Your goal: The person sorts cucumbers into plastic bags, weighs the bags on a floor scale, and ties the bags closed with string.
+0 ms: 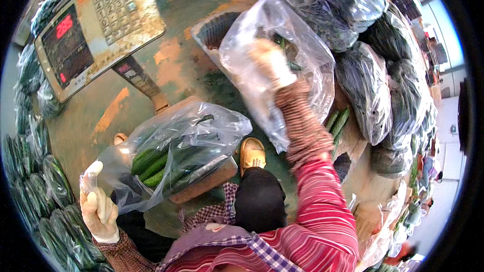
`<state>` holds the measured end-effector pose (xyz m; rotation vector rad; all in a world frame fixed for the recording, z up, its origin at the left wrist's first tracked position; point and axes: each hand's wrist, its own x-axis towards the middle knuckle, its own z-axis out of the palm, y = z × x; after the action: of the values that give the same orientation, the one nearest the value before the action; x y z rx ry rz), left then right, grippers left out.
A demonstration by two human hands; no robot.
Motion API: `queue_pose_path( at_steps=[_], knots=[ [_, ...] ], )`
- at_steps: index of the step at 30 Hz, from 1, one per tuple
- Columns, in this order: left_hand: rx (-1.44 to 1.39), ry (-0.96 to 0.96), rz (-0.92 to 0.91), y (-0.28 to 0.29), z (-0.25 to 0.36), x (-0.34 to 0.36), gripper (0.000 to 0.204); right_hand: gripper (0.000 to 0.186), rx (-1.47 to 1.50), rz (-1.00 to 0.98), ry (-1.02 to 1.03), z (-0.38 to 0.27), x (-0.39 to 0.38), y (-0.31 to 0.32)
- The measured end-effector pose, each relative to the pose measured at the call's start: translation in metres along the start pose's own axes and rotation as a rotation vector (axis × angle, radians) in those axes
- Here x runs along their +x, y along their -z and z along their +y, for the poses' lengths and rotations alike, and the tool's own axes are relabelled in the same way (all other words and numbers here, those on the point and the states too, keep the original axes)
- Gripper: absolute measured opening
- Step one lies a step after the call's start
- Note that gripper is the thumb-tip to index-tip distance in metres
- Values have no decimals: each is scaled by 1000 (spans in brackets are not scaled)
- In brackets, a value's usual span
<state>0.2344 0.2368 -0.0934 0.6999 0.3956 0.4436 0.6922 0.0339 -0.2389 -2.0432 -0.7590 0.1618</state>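
Here, red digits (64, 26) light the scale (86, 65); left hand (101, 211) pinches cucumber bag (174, 153).

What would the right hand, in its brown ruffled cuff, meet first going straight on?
Probably the upper-left side of the crumpled clear plastic bag, before the dark ridged container; the right hand is blurred, so depth is unclear.

It was a produce packing room: a stained scale (98, 27) stood at ten o'clock, bagged cucumbers (53, 224) were piled at eight, stuffed bags (365, 88) were heaped around two, and an open bag (254, 93) lay over a bin (207, 32) at one.
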Motion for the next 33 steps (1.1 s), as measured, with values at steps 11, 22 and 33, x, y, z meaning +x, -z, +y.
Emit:
queue_pose_path(
  at_steps=[11,22,33],
  knots=[
    [60,-41,116,0,-3,-1,58,7,-329,70,-51,-45,-59,-28],
    [146,-28,184,-20,-13,15,55,42,-934,-141,-310,31,2,52],
    [175,-24,191,-20,-15,13,55,36,-723,124,-623,78,-7,-60]
  ],
)
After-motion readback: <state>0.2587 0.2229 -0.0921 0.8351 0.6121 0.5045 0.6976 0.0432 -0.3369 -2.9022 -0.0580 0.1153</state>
